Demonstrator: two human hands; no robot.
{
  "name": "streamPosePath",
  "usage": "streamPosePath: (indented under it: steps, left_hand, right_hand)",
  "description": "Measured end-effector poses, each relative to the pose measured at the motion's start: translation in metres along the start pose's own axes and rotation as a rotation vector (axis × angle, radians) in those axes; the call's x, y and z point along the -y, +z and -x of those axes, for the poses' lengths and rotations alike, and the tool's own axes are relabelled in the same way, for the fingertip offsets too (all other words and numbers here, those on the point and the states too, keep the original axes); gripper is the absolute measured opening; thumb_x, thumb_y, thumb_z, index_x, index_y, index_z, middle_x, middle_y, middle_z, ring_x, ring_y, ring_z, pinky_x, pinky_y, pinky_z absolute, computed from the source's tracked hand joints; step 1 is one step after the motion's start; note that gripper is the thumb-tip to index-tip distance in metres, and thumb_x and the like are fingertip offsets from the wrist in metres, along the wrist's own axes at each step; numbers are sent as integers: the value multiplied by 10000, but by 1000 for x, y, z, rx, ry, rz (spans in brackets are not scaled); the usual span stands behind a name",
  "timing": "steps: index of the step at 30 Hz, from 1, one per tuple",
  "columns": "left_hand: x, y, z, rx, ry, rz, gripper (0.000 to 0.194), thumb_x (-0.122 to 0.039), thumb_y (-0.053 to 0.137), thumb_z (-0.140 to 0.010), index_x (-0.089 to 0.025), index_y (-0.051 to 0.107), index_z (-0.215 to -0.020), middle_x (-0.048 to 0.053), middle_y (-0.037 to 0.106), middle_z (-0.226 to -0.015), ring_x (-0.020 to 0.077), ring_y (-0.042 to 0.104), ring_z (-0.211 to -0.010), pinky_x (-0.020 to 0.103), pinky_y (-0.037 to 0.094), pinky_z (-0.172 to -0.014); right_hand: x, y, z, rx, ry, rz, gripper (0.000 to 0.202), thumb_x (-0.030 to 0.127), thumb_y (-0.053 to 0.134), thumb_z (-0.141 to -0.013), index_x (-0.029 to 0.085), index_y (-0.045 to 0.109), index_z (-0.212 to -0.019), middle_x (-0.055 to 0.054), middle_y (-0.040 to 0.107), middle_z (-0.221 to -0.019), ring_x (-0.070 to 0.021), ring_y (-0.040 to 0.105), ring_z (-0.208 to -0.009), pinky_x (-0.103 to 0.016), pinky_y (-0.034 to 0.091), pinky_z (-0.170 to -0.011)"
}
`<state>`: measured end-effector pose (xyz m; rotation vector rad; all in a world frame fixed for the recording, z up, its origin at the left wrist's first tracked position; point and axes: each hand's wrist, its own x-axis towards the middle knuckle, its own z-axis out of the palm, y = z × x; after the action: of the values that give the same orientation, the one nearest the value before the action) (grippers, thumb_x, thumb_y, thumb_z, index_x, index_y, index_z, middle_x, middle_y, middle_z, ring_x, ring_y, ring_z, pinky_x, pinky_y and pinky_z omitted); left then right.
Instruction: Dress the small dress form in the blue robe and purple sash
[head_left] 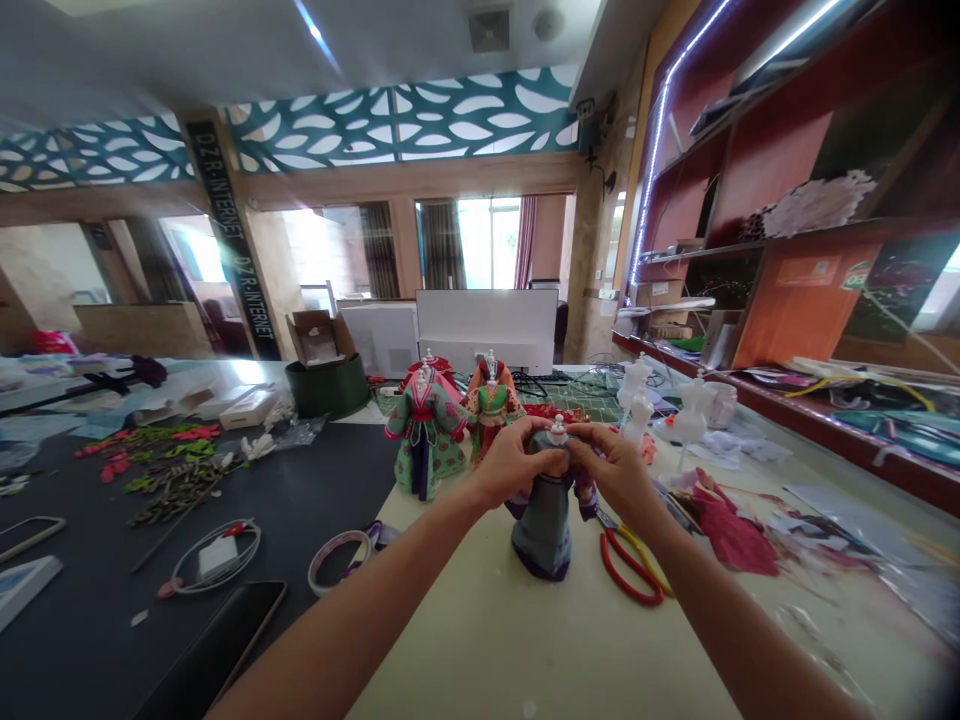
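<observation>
A small dress form (543, 525) in a grey-blue robe with purple trim stands upright on the pale tabletop in front of me. Its white knobbed neck (557, 428) shows between my hands. My left hand (514, 460) pinches the robe at the form's left shoulder and collar. On the opposite shoulder, my right hand (606, 460) grips the same robe with thumb and fingers together. Red-and-yellow-handled scissors (631, 570) lie just right of the robe's hem. Behind it stand a form in a green floral robe (424, 440) and another in orange and green (491, 400).
White bare dress forms (636, 395) stand at the right, near red fabric scraps (731, 525). On the left lie a tape roll (340, 562), a phone (217, 650), a coiled cable (217, 555) and artificial foliage (176, 490). A monitor (487, 330) stands behind.
</observation>
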<state>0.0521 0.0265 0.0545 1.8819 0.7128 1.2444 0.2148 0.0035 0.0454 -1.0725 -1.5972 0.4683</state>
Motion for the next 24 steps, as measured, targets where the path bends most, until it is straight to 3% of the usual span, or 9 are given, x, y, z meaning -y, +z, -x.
streamPosePath:
  steps: [5,11,24]
  left_hand:
    - [-2,-6,6,-52,-8,105,281,-207,673,-711,-138,529,-942,62,573,-974,167,568,-871,257,456,-762]
    - [-4,-13,5,6,-44,109,223,-266,661,-733,-132,549,-872,24,588,-790,126,575,-658,216,457,-610]
    - [-1,-15,-3,-11,-78,126,325,-383,710,-687,-115,582,-818,39,601,-761,127,562,-646,218,452,-593]
  right_hand:
    - [4,1,0,6,42,-42,337,444,543,-775,170,623,-954,-50,642,-743,-155,583,-583,-276,473,-528]
    - [7,2,2,7,64,-51,347,450,550,-764,173,621,-961,-37,624,-680,-171,590,-597,-293,480,-549]
    - [7,2,1,-2,27,-35,332,454,549,-763,186,633,-942,-46,645,-728,-192,613,-651,-309,491,-569]
